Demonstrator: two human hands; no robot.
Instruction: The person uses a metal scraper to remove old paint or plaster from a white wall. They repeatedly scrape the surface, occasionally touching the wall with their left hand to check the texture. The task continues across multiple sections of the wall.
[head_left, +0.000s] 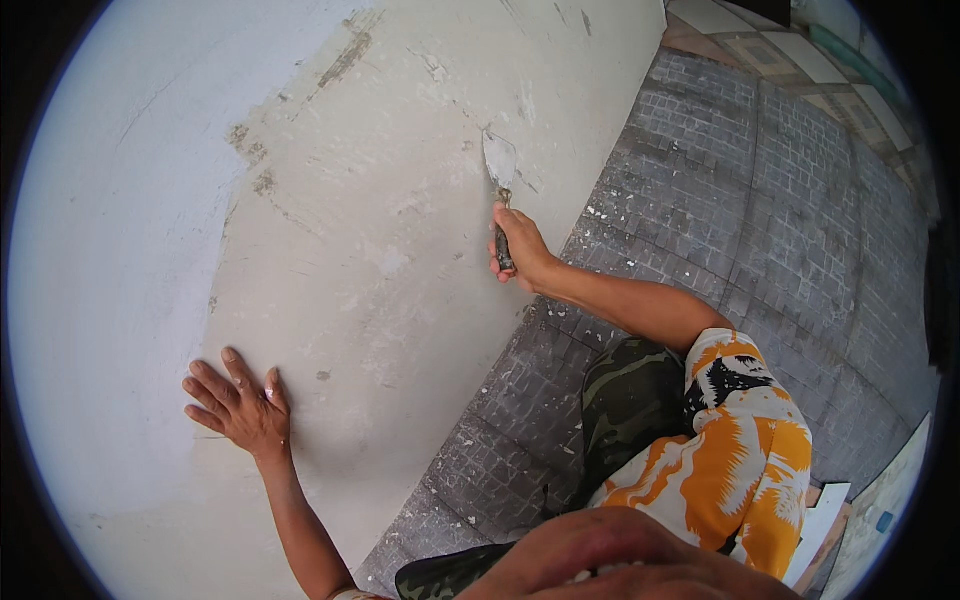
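Note:
My right hand (522, 247) is closed round the dark, worn handle of a pointed trowel (500, 158). The trowel's pale blade points away from me and lies at or close against the wall; contact is hard to tell. My left hand (243, 410) rests with fingers spread on the wall, near the border between the whiter coat and the beige area, with pale specks on the thumb. The wall (360, 290) has a scraped beige surface with scratches and rough brown patches (262, 183) along the upper edge of that area.
Grey brick-patterned floor tiles (720, 180) meet the wall along a slanting edge, with white flakes (625, 218) scattered near it. My bent knee in camouflage trousers (635, 400) is close to the wall. Patterned tiles (790, 60) lie at the upper right; pale boards (822, 525) are at the lower right.

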